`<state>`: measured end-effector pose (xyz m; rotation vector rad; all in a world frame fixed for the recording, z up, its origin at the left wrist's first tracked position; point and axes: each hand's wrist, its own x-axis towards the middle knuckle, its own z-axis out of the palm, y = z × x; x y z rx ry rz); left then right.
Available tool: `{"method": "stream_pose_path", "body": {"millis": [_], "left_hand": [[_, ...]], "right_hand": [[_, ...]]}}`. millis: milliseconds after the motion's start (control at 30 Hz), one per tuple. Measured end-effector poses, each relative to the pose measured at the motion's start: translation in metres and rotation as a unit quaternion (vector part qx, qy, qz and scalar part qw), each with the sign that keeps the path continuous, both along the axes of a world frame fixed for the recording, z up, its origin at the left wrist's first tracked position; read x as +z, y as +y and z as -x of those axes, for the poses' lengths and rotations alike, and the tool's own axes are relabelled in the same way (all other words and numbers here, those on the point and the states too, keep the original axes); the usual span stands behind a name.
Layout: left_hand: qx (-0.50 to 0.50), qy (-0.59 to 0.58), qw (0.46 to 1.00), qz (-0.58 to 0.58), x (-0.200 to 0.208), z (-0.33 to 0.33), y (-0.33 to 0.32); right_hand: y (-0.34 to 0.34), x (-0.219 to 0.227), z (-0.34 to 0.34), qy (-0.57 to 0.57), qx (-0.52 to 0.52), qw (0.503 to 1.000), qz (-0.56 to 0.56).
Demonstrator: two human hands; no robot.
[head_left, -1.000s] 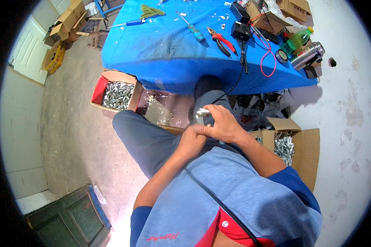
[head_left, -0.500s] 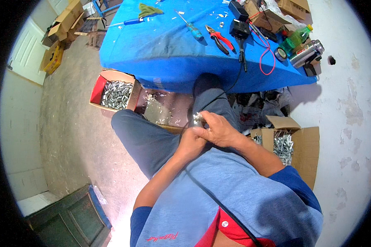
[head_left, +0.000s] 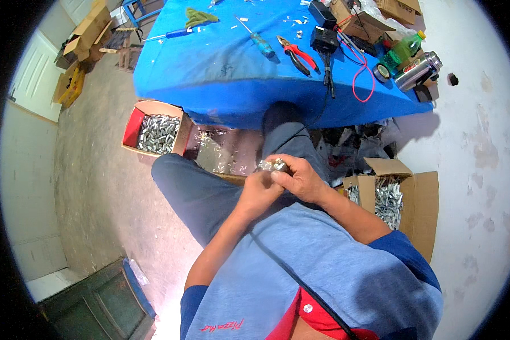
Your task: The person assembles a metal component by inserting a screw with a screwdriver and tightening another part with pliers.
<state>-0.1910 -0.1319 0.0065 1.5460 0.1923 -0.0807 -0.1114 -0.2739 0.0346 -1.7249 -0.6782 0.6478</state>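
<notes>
My left hand [head_left: 259,191] and my right hand [head_left: 301,180] meet over my lap, both with bent fingers. Between them is a small, shiny silver metal piece [head_left: 275,165] with pale bits at its end; its exact kind is too small to make out. The right thumb presses against it, while the left fingertips are partly hidden behind it. To the left of my knee stands an open red and tan carton [head_left: 131,131] full of short metal cylinders [head_left: 158,134]. Beside my right arm is an open brown carton [head_left: 419,207] with longer, thin metal pieces [head_left: 389,205].
A blue-covered table [head_left: 221,71] stands ahead, bearing a screwdriver [head_left: 261,43], red-handled pliers [head_left: 298,55], a black adapter [head_left: 324,38], a green bottle [head_left: 401,51] and a steel flask [head_left: 418,71]. White bits litter the floor between my legs. A dark cable [head_left: 289,266] crosses my shirt.
The metal piece between my hands has turned and shows more. My left hand has shifted slightly left, and the fingers of both hands have changed their grip. The view has moved a little.
</notes>
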Motion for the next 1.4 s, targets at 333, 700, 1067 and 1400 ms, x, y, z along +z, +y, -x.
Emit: {"method": "stream_pose_path", "body": {"millis": [333, 700, 1067, 1400], "left_hand": [[-0.010, 0.032, 0.997, 0.075, -0.009, 0.000, -0.001], [-0.029, 0.002, 0.999, 0.046, -0.019, 0.000, 0.000], [-0.033, 0.003, 0.999, 0.014, -0.006, 0.001, -0.003], [-0.042, -0.011, 0.999, -0.006, 0.002, 0.000, -0.005]], "right_hand": [[-0.008, -0.027, 0.002, 0.075, 0.003, 0.997, -0.016], [-0.010, -0.014, 0.014, -0.099, 0.001, 0.993, 0.067], [-0.014, -0.025, 0.013, 0.248, -0.060, 0.966, -0.040], [-0.017, -0.021, 0.006, 0.438, -0.122, 0.886, -0.097]]}}
